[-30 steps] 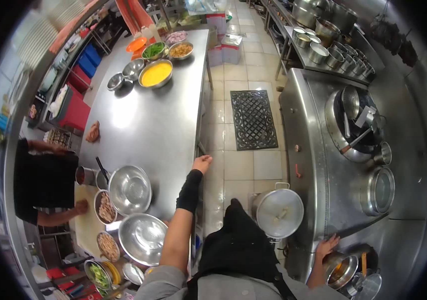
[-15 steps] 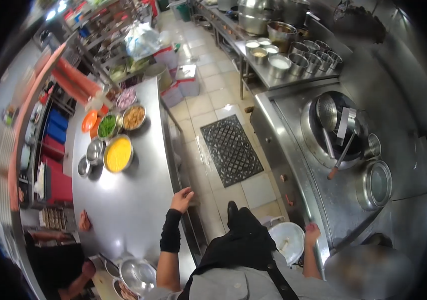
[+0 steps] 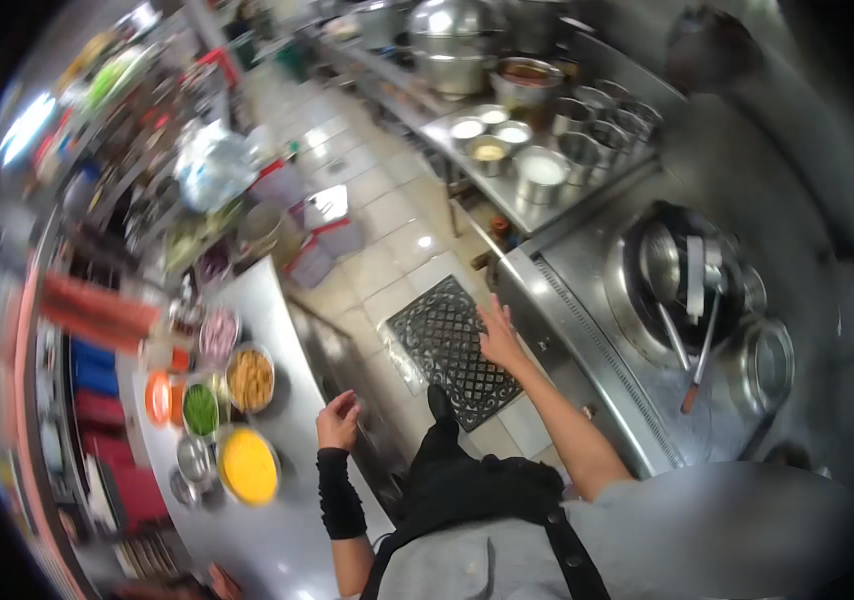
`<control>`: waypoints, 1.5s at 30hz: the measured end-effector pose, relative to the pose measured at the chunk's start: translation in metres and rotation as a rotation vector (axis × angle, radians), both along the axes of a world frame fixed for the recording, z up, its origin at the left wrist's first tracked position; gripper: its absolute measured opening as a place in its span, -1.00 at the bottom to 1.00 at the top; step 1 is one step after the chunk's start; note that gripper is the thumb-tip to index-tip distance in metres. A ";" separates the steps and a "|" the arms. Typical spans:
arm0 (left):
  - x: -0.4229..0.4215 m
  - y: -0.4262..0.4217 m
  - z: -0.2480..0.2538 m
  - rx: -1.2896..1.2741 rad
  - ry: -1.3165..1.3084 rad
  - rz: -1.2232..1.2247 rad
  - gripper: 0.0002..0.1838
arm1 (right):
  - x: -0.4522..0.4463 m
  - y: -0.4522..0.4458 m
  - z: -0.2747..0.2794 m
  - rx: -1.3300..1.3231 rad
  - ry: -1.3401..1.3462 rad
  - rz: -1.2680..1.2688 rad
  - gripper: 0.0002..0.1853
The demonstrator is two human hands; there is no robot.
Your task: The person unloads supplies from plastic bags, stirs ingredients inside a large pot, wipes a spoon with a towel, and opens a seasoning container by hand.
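My left hand [image 3: 338, 420], below which a black sleeve [image 3: 341, 492] wraps the forearm, hovers by the edge of the steel table [image 3: 247, 545]. Its fingers are loosely bent and hold nothing. Stretched out over the black floor mat [image 3: 427, 330], my right hand [image 3: 499, 333] is empty with its fingers apart. Left of my left hand, the table bears a bowl of yellow liquid [image 3: 249, 466], a bowl of chopped greens [image 3: 201, 410] and a bowl of brown pieces [image 3: 250, 378]. To the right of my right hand is a wok [image 3: 637, 325] with a ladle [image 3: 660, 262] in it.
A steel stove counter [image 3: 587, 340] runs along the right, with a round steel pot [image 3: 769, 370] beside the wok. Further back stand several steel containers, one with white contents [image 3: 543, 172]. Lidded bins [image 3: 339, 235] stand on the tiled floor. Another person's hand [image 3: 222, 580] shows at lower left.
My view has shifted forward along the aisle and turned. My right hand has swung from beside the stove's front to out over the mat. My left hand stays empty near the table edge.
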State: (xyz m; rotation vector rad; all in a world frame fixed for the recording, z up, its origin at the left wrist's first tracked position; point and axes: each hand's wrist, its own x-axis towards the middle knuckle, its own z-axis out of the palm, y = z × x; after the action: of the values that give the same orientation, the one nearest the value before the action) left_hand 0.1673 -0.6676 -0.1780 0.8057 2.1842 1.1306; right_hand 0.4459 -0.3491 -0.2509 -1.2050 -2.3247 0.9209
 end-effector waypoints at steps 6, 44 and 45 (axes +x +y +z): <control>-0.064 0.143 0.058 -0.008 0.007 -0.167 -0.81 | 0.067 0.020 -0.151 -0.268 -0.329 -0.403 -0.37; -0.209 0.615 0.150 -0.189 0.468 -1.041 -0.35 | -0.206 0.384 -0.101 -0.688 0.080 -0.177 -0.46; -0.225 0.609 0.156 -0.128 0.403 -0.954 -0.36 | -0.197 0.382 -0.109 -0.737 0.045 -0.220 -0.46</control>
State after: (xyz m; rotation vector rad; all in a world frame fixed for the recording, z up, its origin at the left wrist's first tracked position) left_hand -0.0573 -0.0585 -0.0224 1.8498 1.7222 0.3538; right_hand 0.2490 0.0331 -0.3597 -1.6330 -1.7962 1.7712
